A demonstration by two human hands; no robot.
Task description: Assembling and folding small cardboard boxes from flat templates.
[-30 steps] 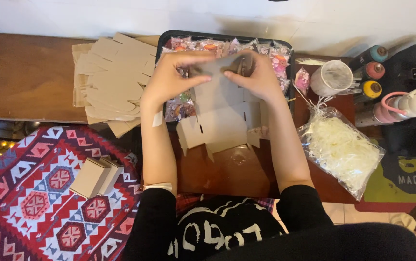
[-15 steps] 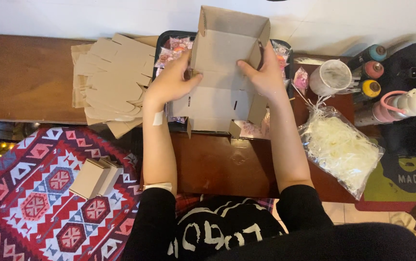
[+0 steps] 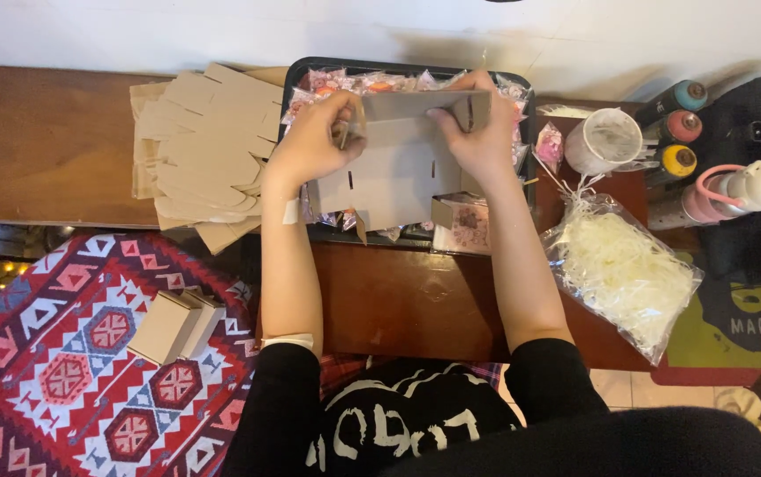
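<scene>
— Where is the cardboard box blank [image 3: 398,168] right now?

— Held up over the black tray [image 3: 296,75] of wrapped sweets at the back edge of the worktop [image 3: 416,300], between both hands. The left hand [image 3: 314,141] pinches its upper left corner, fingers closed on a folded flap. The right hand [image 3: 477,132] is closed on the upper right edge, thumb in front, fingers behind.

— How would it handle, do you think?

— Light, I'd judge, and stiff only along the panels; at the creases it gives. The slotted tabs hanging at the bottom look easy to crumple. Best taken by the panel edges near the folds, as both hands do.

— And around it?

— A stack of flat blanks [image 3: 199,146] lies just left of the tray. A bag of white shredded paper [image 3: 623,274] sits toward the right edge, a white cup [image 3: 605,141] behind it. Two finished small boxes [image 3: 173,322] rest on the patterned stool [image 3: 62,371], well apart from the hands.
</scene>
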